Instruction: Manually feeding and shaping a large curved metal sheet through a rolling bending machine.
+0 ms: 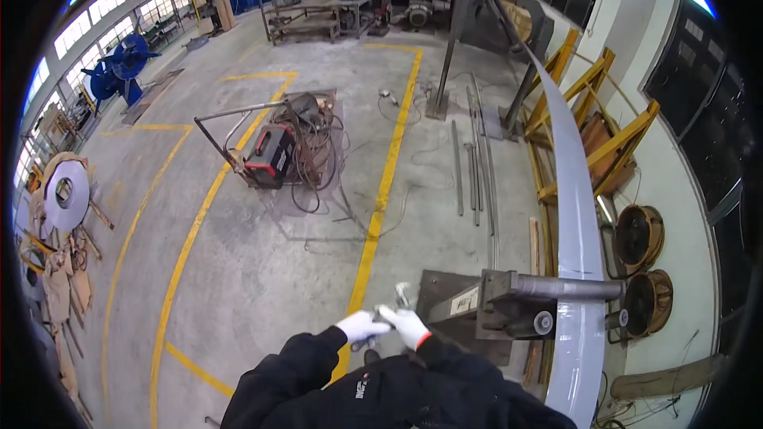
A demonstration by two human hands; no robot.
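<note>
My left hand (363, 326) and my right hand (407, 326), both in white gloves, meet in front of my body with fingers closed. Out past the right hand's fingers sticks the pale metal head of what looks like a wrench (403, 295). Under the left hand, a small dark bluish piece (363, 344) shows; whether it belongs to the same tool I cannot tell. Just right of my hands stands a steel roller stand (497, 302) on a dark base plate. A long grey metal strip (577, 214) passes by its roller (543, 322).
The strip runs back to a dark steel frame (509, 24). Yellow racks (596, 127) and round brown spools (637, 238) line the right wall. Steel bars (477, 159) lie on the floor. A welding machine (272, 156) with cables sits on a cart ahead; a coil (49, 199) stands left.
</note>
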